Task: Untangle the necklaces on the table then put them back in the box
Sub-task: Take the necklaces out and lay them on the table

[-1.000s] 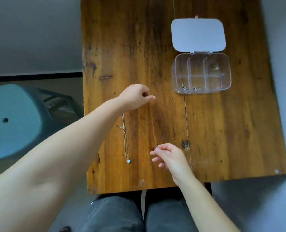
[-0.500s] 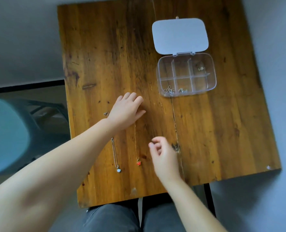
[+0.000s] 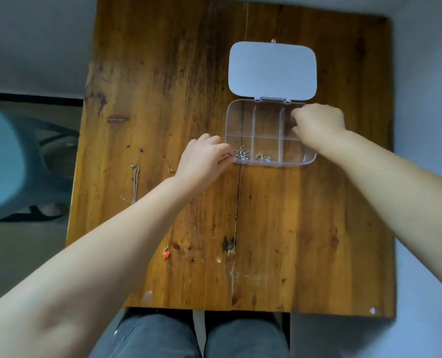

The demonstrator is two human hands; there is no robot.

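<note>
A clear plastic box (image 3: 240,122) with several compartments lies open on the wooden table (image 3: 305,228), its lid (image 3: 271,71) folded back. Small silver pieces sit in its front left compartment (image 3: 241,154) and front middle compartment (image 3: 263,157). My left hand (image 3: 204,158) grips the box's front left corner. My right hand (image 3: 318,122) is curled into the back right compartment, hiding what is inside. A silver necklace (image 3: 136,182) lies straight at the table's left. A gold necklace with a red pendant (image 3: 166,254) lies beside it, its middle hidden under my left forearm.
A teal plastic stool (image 3: 0,161) stands on the floor left of the table. My knees in grey trousers (image 3: 201,337) are under the table's front edge. The table's right edge runs close to the box.
Both hands have left the necklaces and moved up to the box. The gold necklace with the red pendant now lies let go on the table beside the silver one.
</note>
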